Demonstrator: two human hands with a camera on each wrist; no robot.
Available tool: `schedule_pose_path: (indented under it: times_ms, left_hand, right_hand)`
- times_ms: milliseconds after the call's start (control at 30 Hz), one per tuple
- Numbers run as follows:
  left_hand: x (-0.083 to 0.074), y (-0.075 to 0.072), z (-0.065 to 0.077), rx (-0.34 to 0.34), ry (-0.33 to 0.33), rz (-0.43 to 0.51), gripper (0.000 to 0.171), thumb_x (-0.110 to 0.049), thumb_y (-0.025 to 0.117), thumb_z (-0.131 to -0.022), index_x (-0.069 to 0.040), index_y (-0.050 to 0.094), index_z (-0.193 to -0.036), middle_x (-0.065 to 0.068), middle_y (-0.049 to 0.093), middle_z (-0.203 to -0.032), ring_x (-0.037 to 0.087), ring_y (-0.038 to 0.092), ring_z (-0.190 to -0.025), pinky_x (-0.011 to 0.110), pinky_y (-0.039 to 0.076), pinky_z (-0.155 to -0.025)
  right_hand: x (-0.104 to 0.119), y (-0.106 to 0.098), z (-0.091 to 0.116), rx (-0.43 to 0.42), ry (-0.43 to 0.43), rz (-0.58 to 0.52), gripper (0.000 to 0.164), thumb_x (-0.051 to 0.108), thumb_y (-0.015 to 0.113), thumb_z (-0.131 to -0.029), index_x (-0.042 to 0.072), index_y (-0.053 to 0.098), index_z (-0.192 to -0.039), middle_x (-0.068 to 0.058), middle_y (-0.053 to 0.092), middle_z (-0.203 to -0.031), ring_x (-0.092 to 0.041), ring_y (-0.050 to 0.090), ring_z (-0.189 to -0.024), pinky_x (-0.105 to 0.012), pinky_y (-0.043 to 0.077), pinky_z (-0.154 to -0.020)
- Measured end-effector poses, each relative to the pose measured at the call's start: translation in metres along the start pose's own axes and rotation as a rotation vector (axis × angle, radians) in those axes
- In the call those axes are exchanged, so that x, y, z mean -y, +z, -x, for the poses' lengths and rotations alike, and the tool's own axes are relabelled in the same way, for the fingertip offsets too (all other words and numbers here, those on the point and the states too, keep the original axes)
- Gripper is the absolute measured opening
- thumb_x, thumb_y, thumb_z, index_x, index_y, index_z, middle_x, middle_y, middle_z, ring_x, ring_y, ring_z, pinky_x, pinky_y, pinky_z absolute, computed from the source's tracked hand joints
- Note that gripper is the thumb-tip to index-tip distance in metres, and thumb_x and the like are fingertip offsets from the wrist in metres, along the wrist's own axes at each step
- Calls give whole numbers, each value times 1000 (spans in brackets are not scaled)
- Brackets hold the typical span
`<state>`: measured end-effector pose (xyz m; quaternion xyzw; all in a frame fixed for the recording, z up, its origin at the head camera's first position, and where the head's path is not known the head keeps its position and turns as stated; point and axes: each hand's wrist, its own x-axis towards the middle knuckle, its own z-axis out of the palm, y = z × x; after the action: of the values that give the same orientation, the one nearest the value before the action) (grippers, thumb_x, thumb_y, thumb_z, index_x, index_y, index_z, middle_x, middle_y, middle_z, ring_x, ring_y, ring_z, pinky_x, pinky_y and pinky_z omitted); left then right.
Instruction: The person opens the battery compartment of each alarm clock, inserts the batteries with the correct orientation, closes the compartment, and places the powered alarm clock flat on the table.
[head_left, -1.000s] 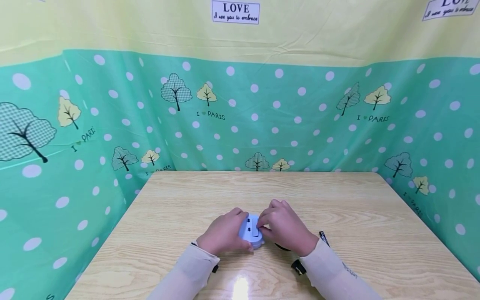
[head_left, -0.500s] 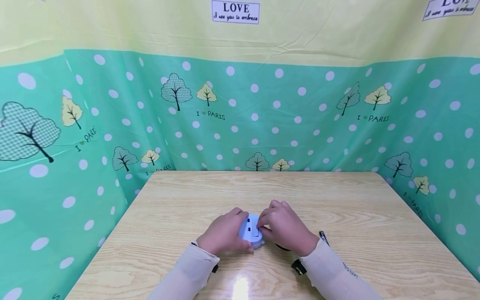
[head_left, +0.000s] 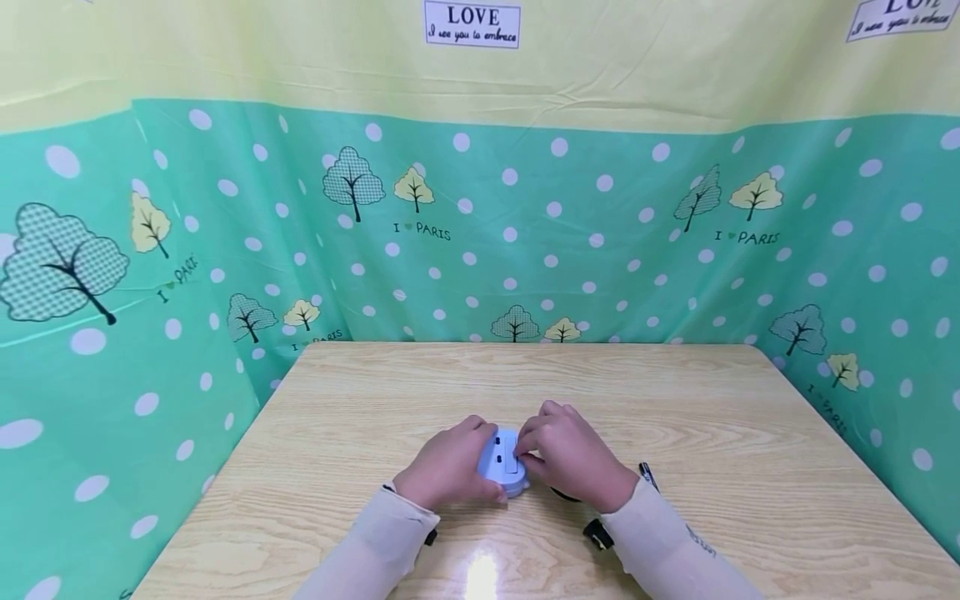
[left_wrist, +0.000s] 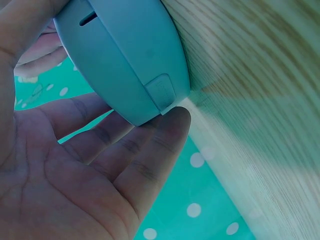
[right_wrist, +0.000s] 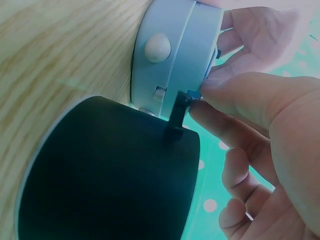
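A small light blue alarm clock (head_left: 491, 471) lies on the table with two black knobs and a rectangular battery cover (head_left: 511, 456) on its upturned side. My left hand (head_left: 448, 467) grips the clock from the left, its thumb at the near side and fingers at the far side. In the left wrist view, fingertips (left_wrist: 175, 122) press against the clock's side wall. My right hand (head_left: 570, 457) has thumb and index finger pinched together at the cover's right edge. Its other fingers are curled, as the right wrist view shows. The small part between the fingertips is mostly hidden.
A dark rounded object (right_wrist: 110, 170) with a short tab lies beside the clock, under my right wrist. A slim black item (head_left: 648, 475) lies to the right of that wrist. Polka-dot curtain (head_left: 555, 225) hangs behind the wood-grain table (head_left: 420, 383).
Both hands and the clock stay in the same place. Only the curtain at the left has shifted slightly.
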<state>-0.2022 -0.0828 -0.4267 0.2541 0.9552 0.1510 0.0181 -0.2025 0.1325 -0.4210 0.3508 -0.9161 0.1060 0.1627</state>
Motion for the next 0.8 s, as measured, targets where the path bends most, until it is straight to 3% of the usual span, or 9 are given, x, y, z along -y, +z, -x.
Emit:
schedule_pose_path:
  times_ms: [800]
  left_hand:
    - [-1,-1,0,6,-20,21,101,-52,94,-66,-5,55,-147,6,61,-136,17,64,-106,36,55,-93]
  right_hand:
    - [1,-3,1,23,-1,-61,8,15,85,-84,22,85,-89,11,76,-97,-8,54,-84,-28,50,-76]
